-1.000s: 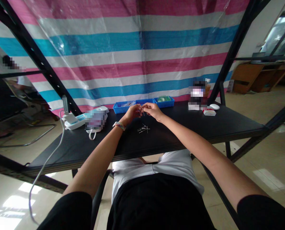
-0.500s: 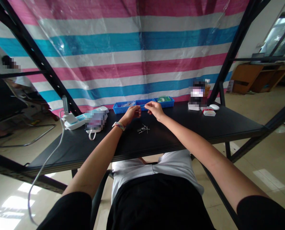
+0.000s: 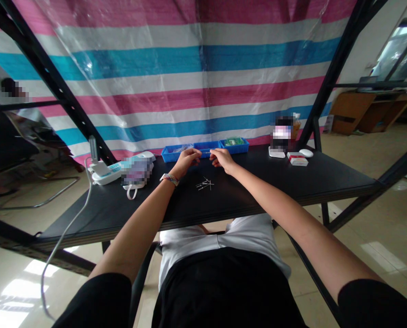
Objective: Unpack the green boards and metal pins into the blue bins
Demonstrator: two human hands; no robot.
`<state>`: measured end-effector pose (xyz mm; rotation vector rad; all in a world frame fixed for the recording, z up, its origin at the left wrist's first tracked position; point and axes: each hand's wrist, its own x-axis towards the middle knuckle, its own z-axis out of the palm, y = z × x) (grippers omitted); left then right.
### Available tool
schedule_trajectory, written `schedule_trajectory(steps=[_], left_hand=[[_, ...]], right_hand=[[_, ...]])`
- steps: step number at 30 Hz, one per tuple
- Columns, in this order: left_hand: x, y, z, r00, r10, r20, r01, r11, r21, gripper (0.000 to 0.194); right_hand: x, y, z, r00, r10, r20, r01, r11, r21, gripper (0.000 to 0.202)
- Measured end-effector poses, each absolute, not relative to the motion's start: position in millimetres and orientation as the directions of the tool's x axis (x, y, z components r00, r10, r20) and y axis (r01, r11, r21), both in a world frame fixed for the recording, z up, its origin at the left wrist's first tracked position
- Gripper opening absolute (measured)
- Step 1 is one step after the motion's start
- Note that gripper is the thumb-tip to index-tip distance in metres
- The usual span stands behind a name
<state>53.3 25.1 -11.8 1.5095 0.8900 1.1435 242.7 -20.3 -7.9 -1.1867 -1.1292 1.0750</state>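
Between my two hands a thin pale stick-like piece (image 3: 206, 152) is held roughly level, just in front of the blue tray (image 3: 206, 146). One end is pinched in the fingers of my left hand (image 3: 187, 161). The other end sits between the thumb and fingertips of my right hand (image 3: 223, 160). Its exact kind is too small to make out. On the black table below lies a loose pile of several similar thin pieces (image 3: 205, 183), crossing each other. The tray's left compartment has clear plastic bits (image 3: 183, 148); its right one has green pieces (image 3: 234, 141).
To the left lie a white power strip (image 3: 112, 172) with a grey cable (image 3: 69, 223) and a blurred pouch-like item (image 3: 138, 171). On the right are a red-and-white box (image 3: 297, 159), a white mouse (image 3: 306, 153) and a bottle (image 3: 296, 125). A striped sheet (image 3: 203, 82) hangs behind.
My right hand has shifted slightly to the right, its fingertips now farther from my left hand, so more of the thin piece shows between them. The pile on the table stays put.
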Motion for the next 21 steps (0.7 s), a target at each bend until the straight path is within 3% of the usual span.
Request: schedule_trajectory(steps=[9,21], left_hand=[[53.2,25.6,-12.7,0.282,0.93,0.234,-0.005,-0.242,0.97,0.033],[54.8,24.6,-8.4,0.327,0.94,0.094,-0.012,-0.096,0.995,0.037]], right_hand=[[242.9,-21.8,-5.8,0.109,0.993,0.036,-0.094,0.046,-0.994,0.028],[242.2,-14.8,-12.2,0.112,0.978,0.179,-0.066,0.187,-0.98,0.014]])
